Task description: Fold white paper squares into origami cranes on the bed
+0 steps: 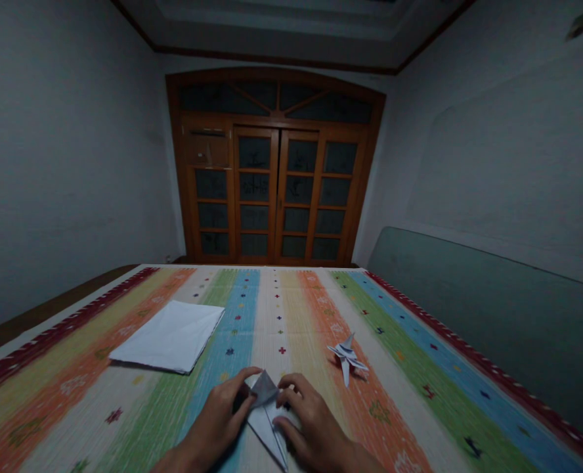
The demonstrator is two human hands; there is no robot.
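Note:
A partly folded piece of white origami paper (266, 427) lies on the striped tablecloth right in front of me, its long narrow point toward me and a raised flap at the far end. My left hand (222, 407) pinches the flap's left edge between thumb and fingers. On the other side, my right hand (308, 414) has its fingers curled against the paper's right edge, with the thumb lower down on it. A finished-looking folded paper figure with several pointed arms (346, 357) rests to the right, apart from both hands.
A stack of white paper sheets (168, 335) lies on the left of the tablecloth (291, 309). Beyond the table's far edge stand wooden doors with glass panes (276, 190). A grey-green board or backrest (469, 282) runs along the right wall.

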